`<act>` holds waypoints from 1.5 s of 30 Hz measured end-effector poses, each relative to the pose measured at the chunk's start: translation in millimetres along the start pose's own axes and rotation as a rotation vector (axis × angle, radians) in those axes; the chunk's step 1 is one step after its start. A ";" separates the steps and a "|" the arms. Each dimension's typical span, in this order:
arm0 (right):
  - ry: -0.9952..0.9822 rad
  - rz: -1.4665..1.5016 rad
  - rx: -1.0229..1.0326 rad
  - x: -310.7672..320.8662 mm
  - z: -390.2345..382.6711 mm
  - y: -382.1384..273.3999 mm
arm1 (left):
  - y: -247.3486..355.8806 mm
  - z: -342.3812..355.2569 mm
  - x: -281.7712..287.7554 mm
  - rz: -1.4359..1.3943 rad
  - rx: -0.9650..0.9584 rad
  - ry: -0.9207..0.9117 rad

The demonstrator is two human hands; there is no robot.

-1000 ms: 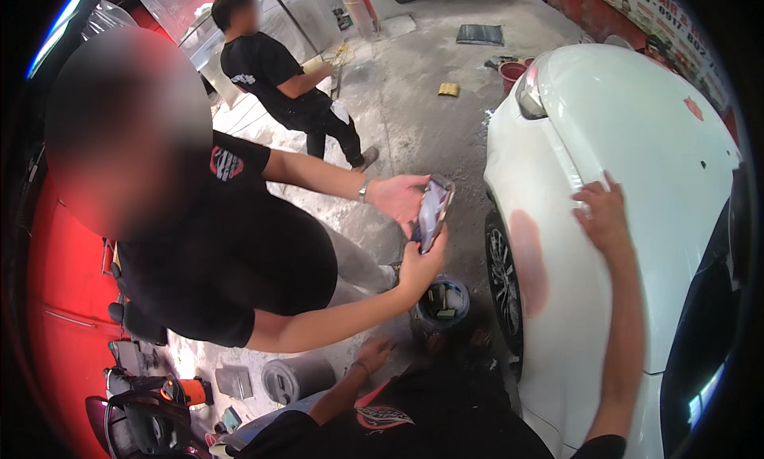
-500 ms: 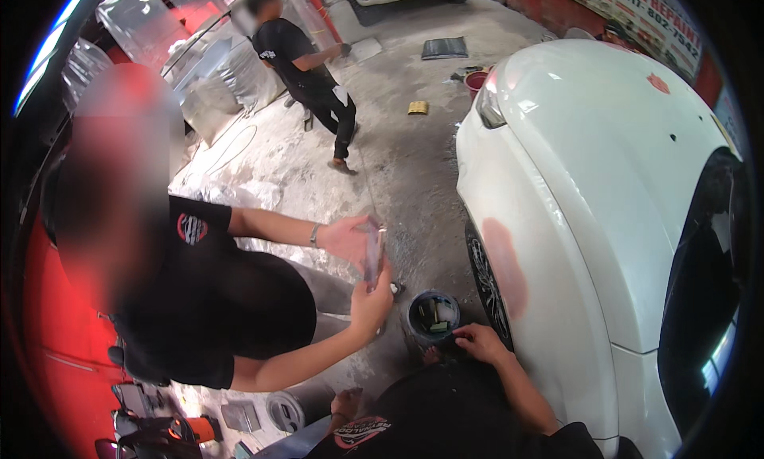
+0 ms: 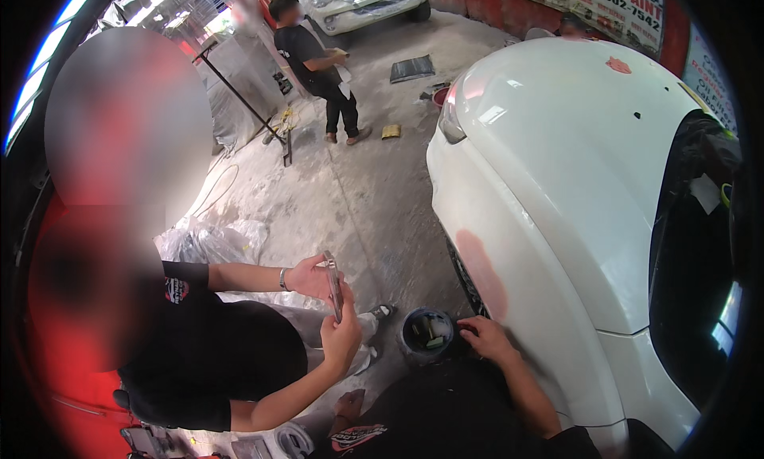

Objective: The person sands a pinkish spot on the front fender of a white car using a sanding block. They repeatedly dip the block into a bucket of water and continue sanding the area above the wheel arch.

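My right hand (image 3: 485,338) reaches forward between a dark bucket (image 3: 404,349) and the white car's front fender (image 3: 549,332). Its fingers are loosely bent and apart, with nothing visible between them. Inside the bucket are several small block-like pieces (image 3: 434,342), one greenish, and something whitish. My left hand (image 3: 350,403) is low beside my black shirt, its fingers partly hidden and in shade, so its grip is unclear. On the fender, above the partly hidden wheel, is a dull pinkish patch (image 3: 481,274).
Close on my left, a person in a black shirt (image 3: 231,355) holds a phone (image 3: 334,287) in both hands. Farther off stand another person (image 3: 306,61) and a white vehicle (image 3: 362,1). A yellow block (image 3: 391,131), a dark flat panel (image 3: 411,69) and plastic sheeting (image 3: 215,240) lie on the floor.
The view has shifted. The far person has turned and stands with feet closer together. The near person's phone is now edge-on. My right hand stays beside the bucket.
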State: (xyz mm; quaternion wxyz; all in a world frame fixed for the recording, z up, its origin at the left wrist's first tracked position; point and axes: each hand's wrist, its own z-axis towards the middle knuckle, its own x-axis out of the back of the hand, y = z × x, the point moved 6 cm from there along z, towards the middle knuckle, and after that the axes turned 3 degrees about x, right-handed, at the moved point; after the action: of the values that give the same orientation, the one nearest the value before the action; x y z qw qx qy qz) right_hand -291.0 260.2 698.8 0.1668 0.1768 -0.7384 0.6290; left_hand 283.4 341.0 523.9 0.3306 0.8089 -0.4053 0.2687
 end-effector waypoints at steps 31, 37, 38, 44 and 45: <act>-0.254 -1.558 0.240 21.4 89.6 -36.1 | -48.5 -34.7 -45.2 -0.136 0.234 0.083; -0.206 -1.404 0.300 -32.1 112.4 1.9 | -112.1 -60.2 -91.7 -0.104 0.178 0.101; -0.193 -1.355 0.296 -41.3 110.2 1.8 | -114.6 -66.3 -97.2 -0.108 0.176 0.092; -0.146 -1.063 0.195 -80.5 77.5 4.2 | -126.9 -111.0 -113.0 -0.174 0.316 -0.102; -0.159 -1.049 0.175 -87.2 70.3 5.1 | -131.9 -112.9 -113.5 -0.145 0.321 -0.054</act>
State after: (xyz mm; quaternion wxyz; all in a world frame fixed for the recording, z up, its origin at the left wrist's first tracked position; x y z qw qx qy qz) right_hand -218.2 196.0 642.7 0.3871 0.5823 -0.5059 0.5051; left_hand 314.6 540.0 474.3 0.2050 0.8853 -0.3063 0.2835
